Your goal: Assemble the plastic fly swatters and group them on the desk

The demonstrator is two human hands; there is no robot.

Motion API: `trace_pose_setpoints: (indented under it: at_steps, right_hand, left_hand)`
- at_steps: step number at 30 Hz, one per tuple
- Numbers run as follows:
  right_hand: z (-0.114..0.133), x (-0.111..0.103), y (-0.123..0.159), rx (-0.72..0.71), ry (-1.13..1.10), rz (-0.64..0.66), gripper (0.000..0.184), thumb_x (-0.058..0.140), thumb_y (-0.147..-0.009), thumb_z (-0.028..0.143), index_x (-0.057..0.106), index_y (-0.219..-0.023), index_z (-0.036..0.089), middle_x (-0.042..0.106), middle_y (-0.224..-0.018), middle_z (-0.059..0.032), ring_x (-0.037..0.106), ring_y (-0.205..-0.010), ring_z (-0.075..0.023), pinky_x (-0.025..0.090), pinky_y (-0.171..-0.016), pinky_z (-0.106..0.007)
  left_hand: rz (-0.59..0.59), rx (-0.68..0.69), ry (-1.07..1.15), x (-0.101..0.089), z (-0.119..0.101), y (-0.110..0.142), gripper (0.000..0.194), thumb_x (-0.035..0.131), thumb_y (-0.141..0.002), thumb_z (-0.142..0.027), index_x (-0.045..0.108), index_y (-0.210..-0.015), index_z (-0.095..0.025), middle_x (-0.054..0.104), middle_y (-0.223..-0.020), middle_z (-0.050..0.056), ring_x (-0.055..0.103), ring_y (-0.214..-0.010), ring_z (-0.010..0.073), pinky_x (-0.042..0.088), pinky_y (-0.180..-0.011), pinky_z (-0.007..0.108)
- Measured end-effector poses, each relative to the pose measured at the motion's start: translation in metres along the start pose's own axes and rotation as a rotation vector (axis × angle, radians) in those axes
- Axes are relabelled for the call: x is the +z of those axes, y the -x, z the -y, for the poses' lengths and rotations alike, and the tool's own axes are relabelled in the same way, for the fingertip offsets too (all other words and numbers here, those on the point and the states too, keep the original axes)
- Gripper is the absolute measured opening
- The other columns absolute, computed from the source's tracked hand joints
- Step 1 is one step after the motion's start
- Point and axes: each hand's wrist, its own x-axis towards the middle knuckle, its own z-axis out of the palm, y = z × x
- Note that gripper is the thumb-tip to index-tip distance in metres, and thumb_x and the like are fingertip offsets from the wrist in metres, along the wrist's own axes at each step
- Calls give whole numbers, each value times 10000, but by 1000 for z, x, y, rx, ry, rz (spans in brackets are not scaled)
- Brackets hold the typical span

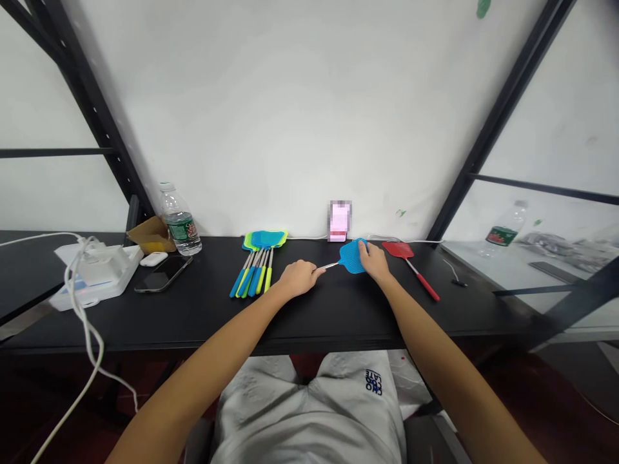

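Left hand [298, 277] pinches the blue swatter's [353, 256] metal rod while right hand [374, 260] grips its mesh head, both arms outstretched.

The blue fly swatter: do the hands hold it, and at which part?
Yes. The left hand grips the blue fly swatter at the handle end of its metal rod; the right hand holds the edge of its mesh head.

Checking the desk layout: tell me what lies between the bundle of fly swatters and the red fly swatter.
In the head view, the blue mesh fly swatter lies there, held by the left hand and right hand.
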Motion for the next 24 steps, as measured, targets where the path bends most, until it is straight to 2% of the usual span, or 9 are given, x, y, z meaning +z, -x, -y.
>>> trace_pose_setpoints:
  at_steps: [10,24]
  right_hand:
    - [1,2,0,53,24,46,515,293,-997,505,668,-912,162,702,-915,-154,642,-883,-262,404,-745,-290]
    - [8,0,4,59,67,16,554,247,-1002,527,644,-1038,143,693,-964,-179,642,-938,-291,409,-797,-322]
  left_hand:
    - [-21,-11,2,1,-2,1,556,311,-975,-547,726,-880,-190,714,-899,134,673,-881,271,471,-760,343]
    - [-24,6,-6,3,0,1,570,286,-979,-547,721,-882,-192,714,-896,131,675,-863,265,475,-750,335]
